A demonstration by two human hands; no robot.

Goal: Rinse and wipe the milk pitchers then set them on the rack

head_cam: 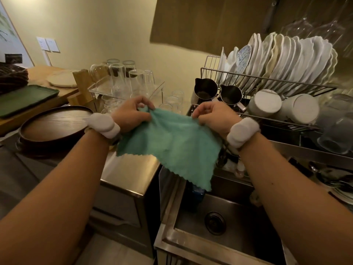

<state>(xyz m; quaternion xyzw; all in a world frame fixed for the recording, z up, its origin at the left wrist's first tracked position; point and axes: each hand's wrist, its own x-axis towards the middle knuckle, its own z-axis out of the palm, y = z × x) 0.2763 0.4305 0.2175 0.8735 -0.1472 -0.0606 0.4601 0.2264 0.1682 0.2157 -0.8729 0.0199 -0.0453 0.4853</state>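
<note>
The left hand (pixel 131 115) and right hand (pixel 212 117) each pinch a top corner of the teal cloth (pixel 172 142), soft, nubbly and zigzag-edged, spread above the steel sink (pixel 238 213). Two dark, spouted metal pitchers (pixel 206 88) already lie on the wire rack (pixel 267 79), seemingly wiped. The next move is probably folding or hanging the cloth.

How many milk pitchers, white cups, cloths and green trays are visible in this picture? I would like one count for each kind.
Milk pitchers: 2
White cups: 2
Teal cloth: 1
Green tray: 1
Total: 6
</note>
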